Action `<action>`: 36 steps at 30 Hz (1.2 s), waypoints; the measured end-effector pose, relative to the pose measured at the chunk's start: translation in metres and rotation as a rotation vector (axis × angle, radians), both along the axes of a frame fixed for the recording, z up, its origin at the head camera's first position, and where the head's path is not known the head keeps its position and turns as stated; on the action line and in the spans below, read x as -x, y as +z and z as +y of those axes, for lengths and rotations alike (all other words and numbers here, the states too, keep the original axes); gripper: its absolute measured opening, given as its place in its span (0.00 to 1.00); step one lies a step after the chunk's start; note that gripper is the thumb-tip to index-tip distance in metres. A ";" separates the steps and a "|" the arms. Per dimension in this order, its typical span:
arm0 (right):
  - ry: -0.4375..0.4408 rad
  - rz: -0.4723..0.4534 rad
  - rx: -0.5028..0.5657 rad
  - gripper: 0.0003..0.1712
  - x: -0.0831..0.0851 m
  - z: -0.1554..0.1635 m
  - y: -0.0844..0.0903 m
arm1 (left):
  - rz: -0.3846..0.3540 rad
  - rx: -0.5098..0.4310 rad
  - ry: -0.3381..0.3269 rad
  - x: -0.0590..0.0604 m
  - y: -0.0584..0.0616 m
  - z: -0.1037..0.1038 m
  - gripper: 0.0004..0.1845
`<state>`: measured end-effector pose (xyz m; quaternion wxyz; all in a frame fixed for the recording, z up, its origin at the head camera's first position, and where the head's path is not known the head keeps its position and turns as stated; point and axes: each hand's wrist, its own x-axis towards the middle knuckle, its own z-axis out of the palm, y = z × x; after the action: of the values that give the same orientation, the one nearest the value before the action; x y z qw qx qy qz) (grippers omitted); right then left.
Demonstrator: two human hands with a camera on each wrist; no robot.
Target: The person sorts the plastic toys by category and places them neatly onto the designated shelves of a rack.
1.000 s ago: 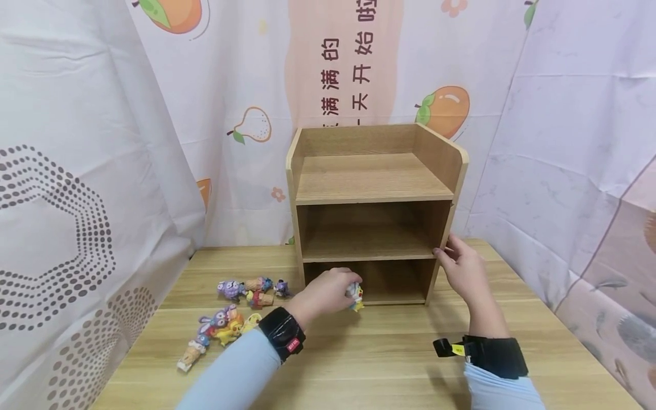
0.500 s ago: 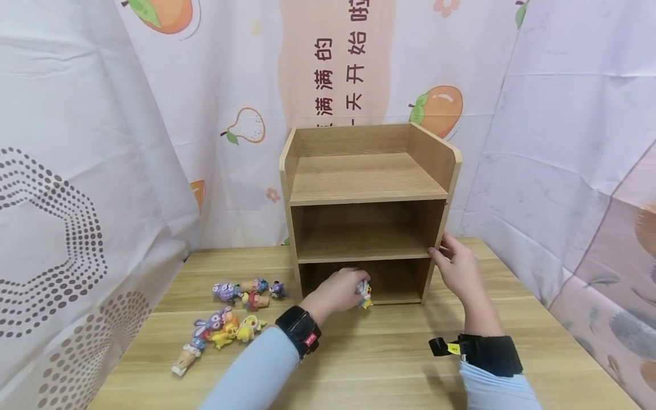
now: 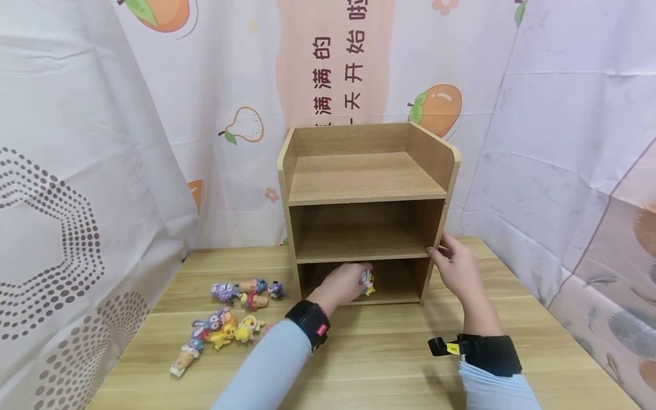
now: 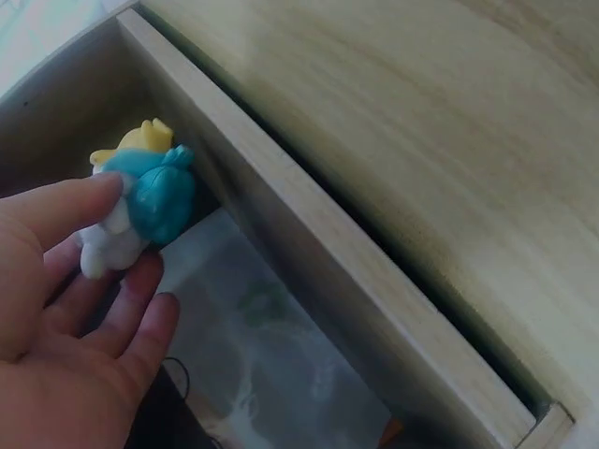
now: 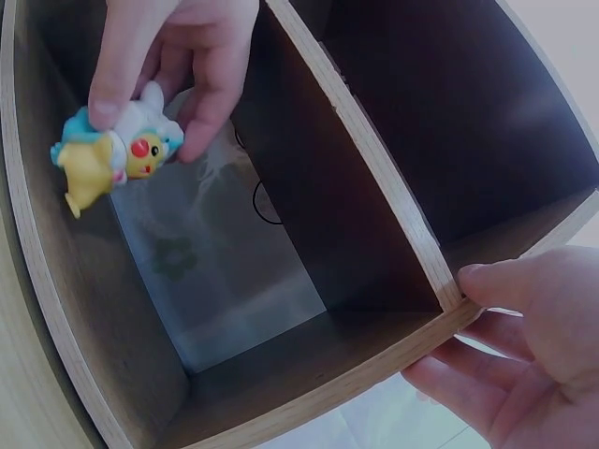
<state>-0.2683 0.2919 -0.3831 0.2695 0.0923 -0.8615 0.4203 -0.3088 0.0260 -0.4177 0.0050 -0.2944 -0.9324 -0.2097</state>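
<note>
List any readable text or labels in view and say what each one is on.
"满 满 的": backdrop curtain, left column, cut off below by the wooden shelf.
"天 开 始 啦": same curtain, right column, top character partly cropped.
Red tag on the left wrist strap: too small to read.
Yellow tag on the right wrist strap: too small to read.

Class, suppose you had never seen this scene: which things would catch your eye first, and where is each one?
First, the wooden shelf unit standing at the back of the table, its shelves bare. Next, the left hand holding a small yellow and blue toy figure inside the bottom compartment, while the right hand grips the unit's right side panel. Last, a colourful cluster of toy figures lying on the table left of the unit.
</note>
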 end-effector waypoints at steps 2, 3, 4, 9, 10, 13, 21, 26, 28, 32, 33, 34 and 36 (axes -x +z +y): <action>0.003 -0.005 0.004 0.28 0.000 -0.001 0.000 | 0.011 0.005 0.010 0.003 -0.003 0.002 0.25; 0.002 -0.007 0.005 0.28 0.000 -0.001 -0.001 | 0.019 0.012 0.014 0.004 -0.005 0.004 0.25; 0.001 -0.011 0.005 0.28 0.000 -0.001 -0.001 | 0.025 0.020 0.021 0.005 -0.007 0.005 0.25; 0.005 -0.013 0.008 0.27 0.001 -0.002 -0.002 | 0.063 0.079 0.047 0.009 -0.015 0.012 0.26; 0.007 -0.013 0.009 0.27 0.001 -0.002 -0.002 | 0.079 0.096 0.050 0.009 -0.016 0.013 0.26; 0.011 -0.011 0.013 0.28 0.001 -0.002 -0.002 | 0.130 0.145 0.056 0.009 -0.018 0.016 0.27; 0.004 0.004 0.006 0.27 0.002 -0.002 -0.002 | 0.129 0.157 0.071 0.009 -0.018 0.019 0.27; 0.002 0.008 0.006 0.26 0.001 -0.001 -0.001 | 0.126 0.118 0.039 0.007 -0.017 0.021 0.24; 0.003 0.001 0.007 0.27 0.001 0.000 -0.001 | 0.146 0.119 0.023 0.006 -0.017 0.022 0.22; 0.001 -0.006 0.006 0.27 0.001 0.000 0.000 | 0.172 0.133 0.019 0.006 -0.016 0.025 0.24; -0.001 -0.008 0.002 0.27 0.001 0.001 0.000 | 0.165 0.130 0.026 0.006 -0.016 0.026 0.25; -0.002 -0.006 0.001 0.27 0.002 0.001 -0.001 | 0.153 0.124 0.036 0.006 -0.015 0.026 0.26; -0.003 -0.003 -0.002 0.27 0.002 0.001 -0.001 | 0.122 0.105 0.055 0.005 -0.015 0.027 0.28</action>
<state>-0.2700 0.2931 -0.3839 0.2691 0.0905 -0.8624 0.4192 -0.3143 0.0526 -0.4331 0.0518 -0.2809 -0.9478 -0.1419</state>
